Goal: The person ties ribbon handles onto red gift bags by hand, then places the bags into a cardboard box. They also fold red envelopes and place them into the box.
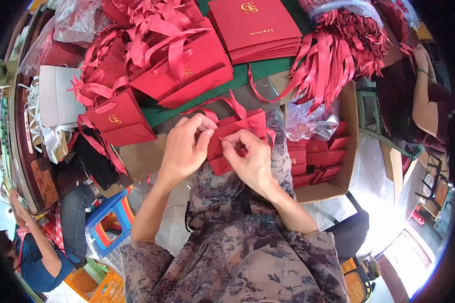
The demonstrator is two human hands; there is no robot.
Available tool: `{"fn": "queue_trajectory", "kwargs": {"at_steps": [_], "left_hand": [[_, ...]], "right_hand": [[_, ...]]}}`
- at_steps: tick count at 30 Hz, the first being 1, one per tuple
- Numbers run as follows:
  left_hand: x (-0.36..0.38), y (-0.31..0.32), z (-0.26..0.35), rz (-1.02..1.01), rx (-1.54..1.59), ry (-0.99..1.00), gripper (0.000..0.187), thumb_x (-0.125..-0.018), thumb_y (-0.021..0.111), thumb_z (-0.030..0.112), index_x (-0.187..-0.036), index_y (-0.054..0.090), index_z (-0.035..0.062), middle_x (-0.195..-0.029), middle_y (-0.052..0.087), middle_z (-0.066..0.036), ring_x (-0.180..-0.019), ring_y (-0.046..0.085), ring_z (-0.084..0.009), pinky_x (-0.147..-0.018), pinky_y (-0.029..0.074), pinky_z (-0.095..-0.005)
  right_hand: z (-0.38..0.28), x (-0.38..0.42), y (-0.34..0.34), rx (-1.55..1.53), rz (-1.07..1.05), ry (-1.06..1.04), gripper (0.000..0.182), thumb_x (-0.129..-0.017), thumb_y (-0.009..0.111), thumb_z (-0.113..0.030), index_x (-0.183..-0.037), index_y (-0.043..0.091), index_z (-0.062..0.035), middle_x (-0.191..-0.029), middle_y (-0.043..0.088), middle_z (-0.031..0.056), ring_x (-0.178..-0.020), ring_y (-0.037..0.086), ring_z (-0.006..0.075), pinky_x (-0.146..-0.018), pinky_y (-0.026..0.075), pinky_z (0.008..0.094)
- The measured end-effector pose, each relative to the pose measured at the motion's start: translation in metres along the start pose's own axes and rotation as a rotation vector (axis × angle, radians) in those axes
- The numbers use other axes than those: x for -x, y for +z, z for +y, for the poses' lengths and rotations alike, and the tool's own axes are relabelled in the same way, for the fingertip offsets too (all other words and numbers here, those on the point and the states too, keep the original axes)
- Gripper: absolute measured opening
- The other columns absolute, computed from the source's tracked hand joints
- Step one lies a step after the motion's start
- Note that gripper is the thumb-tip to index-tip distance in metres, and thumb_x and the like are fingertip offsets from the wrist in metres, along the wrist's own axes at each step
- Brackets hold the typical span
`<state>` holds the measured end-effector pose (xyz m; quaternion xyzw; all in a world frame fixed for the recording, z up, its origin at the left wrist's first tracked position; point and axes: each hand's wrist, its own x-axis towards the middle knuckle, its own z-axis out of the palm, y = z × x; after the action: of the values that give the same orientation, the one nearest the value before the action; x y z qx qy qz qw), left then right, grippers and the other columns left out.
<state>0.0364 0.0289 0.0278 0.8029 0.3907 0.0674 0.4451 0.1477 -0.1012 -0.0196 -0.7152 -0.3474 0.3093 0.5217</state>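
Observation:
On my lap lies a small red paper gift bag (251,120) with a red ribbon (237,107) looped over its top. My left hand (187,146) is closed at the bag's left side, thumb and forefinger pinching its upper edge. Over the bag's front, my right hand (250,159) is closed, its thumb and forefinger pinched on the tip of a thin piece of ribbon. My fingers hide part of the bag's front and of the ribbon.
Ahead on the green-covered table lie ribboned red bags (187,76), a stack of flat red bags (258,28) and a bundle of red ribbons (333,60). A cardboard box (350,151) of red bags stands right. People sit on both sides; a blue stool (108,222) stands left.

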Motion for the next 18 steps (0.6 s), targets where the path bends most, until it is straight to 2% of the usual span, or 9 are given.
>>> {"fn": "queue_trajectory", "kwargs": {"at_steps": [4,14,17,18], "left_hand": [[0.002,-0.002,0.003,-0.018,0.019,-0.017,0.011,-0.088,0.062,0.006,-0.097,0.066,0.0018,-0.087,0.068,-0.01,-0.077,0.062,-0.0239,-0.065,0.051,-0.0361],[0.007,0.001,0.003,0.004,0.037,-0.008,0.011,-0.089,0.062,0.006,-0.097,0.068,0.0028,-0.084,0.068,-0.011,-0.078,0.061,-0.0251,-0.066,0.052,-0.0372],[0.01,0.005,0.005,0.03,-0.017,0.024,0.009,-0.088,0.063,0.005,-0.096,0.067,0.004,-0.084,0.067,-0.011,-0.078,0.06,-0.0281,-0.067,0.051,-0.0388],[0.011,0.011,0.002,0.1,-0.071,0.111,0.009,-0.086,0.064,0.004,-0.094,0.067,0.0045,-0.083,0.067,-0.011,-0.078,0.06,-0.0296,-0.068,0.05,-0.0398]], "right_hand": [[-0.011,-0.002,0.0,-0.048,-0.01,0.094,0.009,-0.085,0.071,-0.006,-0.089,0.068,0.0009,-0.075,0.069,0.0068,-0.065,0.061,0.0074,-0.06,0.049,0.025],[-0.003,-0.012,-0.004,-0.12,-0.125,0.24,0.011,-0.08,0.07,-0.007,-0.085,0.067,0.0025,-0.076,0.069,0.0025,-0.068,0.061,0.0056,-0.062,0.049,0.0232],[-0.005,-0.014,-0.005,-0.092,-0.137,0.219,0.011,-0.08,0.07,-0.007,-0.084,0.066,0.0025,-0.075,0.069,0.0036,-0.067,0.061,0.0063,-0.061,0.049,0.0242],[-0.011,-0.015,-0.006,-0.04,-0.132,0.2,0.011,-0.08,0.07,-0.007,-0.084,0.066,0.0026,-0.074,0.069,0.0057,-0.066,0.062,0.0083,-0.06,0.05,0.0254]]}}
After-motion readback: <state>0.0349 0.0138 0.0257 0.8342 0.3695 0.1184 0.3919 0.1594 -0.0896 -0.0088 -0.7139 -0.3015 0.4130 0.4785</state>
